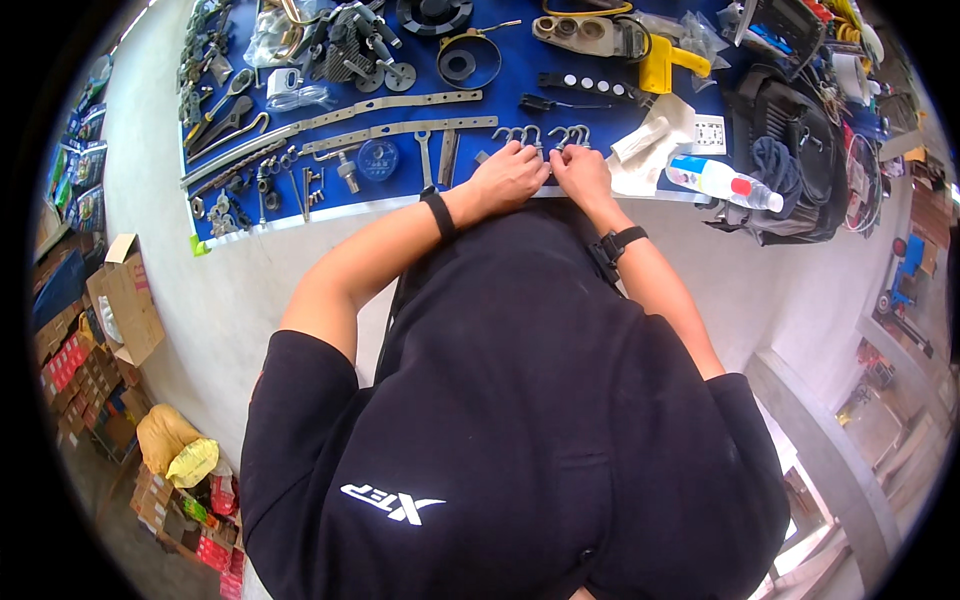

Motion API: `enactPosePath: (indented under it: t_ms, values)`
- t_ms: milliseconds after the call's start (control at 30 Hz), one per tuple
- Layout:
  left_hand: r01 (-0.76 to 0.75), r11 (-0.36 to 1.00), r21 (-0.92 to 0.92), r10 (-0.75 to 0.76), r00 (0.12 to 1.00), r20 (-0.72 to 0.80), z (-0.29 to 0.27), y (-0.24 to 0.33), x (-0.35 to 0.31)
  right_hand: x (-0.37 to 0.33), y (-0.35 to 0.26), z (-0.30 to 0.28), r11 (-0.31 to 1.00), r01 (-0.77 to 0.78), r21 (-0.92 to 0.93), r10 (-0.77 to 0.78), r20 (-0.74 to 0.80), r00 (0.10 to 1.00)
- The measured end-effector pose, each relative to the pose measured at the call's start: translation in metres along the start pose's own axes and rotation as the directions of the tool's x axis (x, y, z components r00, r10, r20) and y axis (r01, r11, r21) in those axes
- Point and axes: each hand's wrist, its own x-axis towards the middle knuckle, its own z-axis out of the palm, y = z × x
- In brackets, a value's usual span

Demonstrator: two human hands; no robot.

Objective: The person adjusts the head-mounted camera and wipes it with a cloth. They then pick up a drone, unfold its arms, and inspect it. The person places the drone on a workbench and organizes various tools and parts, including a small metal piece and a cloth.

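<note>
My left hand (510, 178) is at the near edge of the blue-covered table, its fingers curled and pressed together. Close beside it, my right hand (584, 176) has thumb and fingers pinched. Whatever lies between the fingertips is too small and too covered to name. Just beyond the fingers are metal hooks in two groups: one group of hooks (517, 134) above my left hand, another group of hooks (571, 133) above my right. To the left of my left hand lie a spanner (425, 158) and a flat metal strip (450, 155).
Long metal bars (400, 127), a blue round container (378, 159) and many hand tools cover the left side. On the right are a white cloth (655, 150), a plastic bottle (722, 182) across the table edge, and a black bag (785, 130). A yellow tool (668, 65) lies farther back.
</note>
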Motion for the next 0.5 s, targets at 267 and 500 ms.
enactPosePath:
  t_ms: [267,500]
  values:
    - [0.094,0.988,0.126,-0.092,0.996,-0.02,-0.018,-0.005,-0.016,-0.007,-0.023,0.0,0.984,0.16,-0.073,-0.144,0.184,0.972]
    - [0.094,0.976,0.197,-0.083,0.995,-0.063,-0.004,-0.007,-0.011,-0.006,-0.022,0.004,0.991,0.102,-0.089,-0.086,0.166,0.982]
